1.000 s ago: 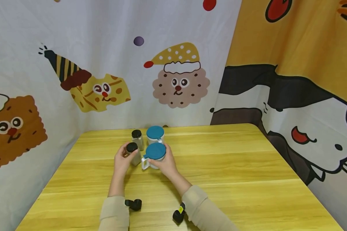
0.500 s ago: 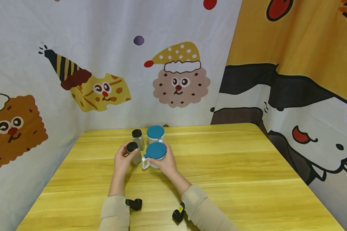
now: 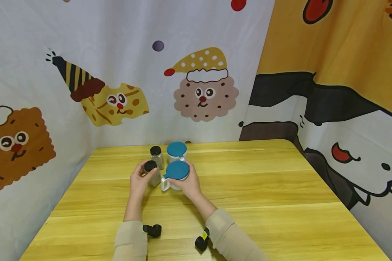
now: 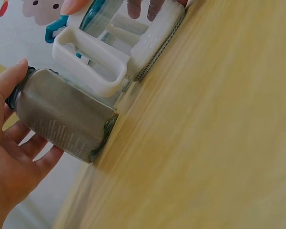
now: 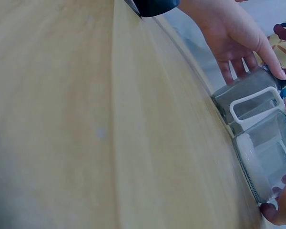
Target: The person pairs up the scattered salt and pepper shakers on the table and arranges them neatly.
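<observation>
My left hand [image 3: 139, 183] grips a square glass jar [image 3: 155, 178] with a black lid, its fingers around the left side and thumb near the lid. In the left wrist view this jar [image 4: 62, 114] is full of grey-brown contents and stands upright on the table. My right hand [image 3: 192, 183] holds a clear seasoning jar [image 3: 177, 169] with a blue lid and white handle, fingers and thumb around its sides. Some white contents lie at its bottom in the right wrist view, and its handle [image 5: 238, 112] faces the black-lidded jar.
Just behind stand a second black-lidded jar [image 3: 157, 158] and a second blue-lidded jar [image 3: 176, 149], side by side. All are on a wooden table [image 3: 264, 188], left of its middle. A printed curtain [image 3: 124, 43] hangs behind the table's far edge. Black cameras sit at both wrists.
Both hands keep their holds and the jars stay in place. Only the head view has shifted very slightly.
</observation>
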Tool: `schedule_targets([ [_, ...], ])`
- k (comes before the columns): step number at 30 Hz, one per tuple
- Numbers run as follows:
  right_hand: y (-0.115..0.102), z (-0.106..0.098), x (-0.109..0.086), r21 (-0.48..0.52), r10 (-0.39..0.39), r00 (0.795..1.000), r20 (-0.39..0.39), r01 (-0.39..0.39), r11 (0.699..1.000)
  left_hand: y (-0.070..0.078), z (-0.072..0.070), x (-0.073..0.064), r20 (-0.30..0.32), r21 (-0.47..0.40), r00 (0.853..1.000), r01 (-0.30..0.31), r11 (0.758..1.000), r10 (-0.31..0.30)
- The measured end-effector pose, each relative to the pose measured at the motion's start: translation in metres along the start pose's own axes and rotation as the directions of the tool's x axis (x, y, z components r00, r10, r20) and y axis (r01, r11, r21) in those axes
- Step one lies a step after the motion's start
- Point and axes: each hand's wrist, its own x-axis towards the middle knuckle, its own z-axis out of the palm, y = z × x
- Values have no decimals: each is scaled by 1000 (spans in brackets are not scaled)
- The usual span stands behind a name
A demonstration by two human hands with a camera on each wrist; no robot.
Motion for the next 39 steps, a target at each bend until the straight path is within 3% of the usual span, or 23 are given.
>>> schedule_targets([
  [4,-1,-1,0,9,-2,1000,-7,2,1000,0,0,1,10,8,1000,20,1000,-20],
  [11,-1,-2,0,-9,-1,1000,-16,1,1000,-29,-1,13,-3,-17,999,50,999,-50],
  [15,-2,-3,0,-13,3,1000,-20,-3,1000,-35,-1,15,-15,-14,999,39,999,-39],
  [39,2,-15,-3,-1,-30,1000,-7,30,1000,-25,-2,14,-4,-32,1000,22,999,-22],
])
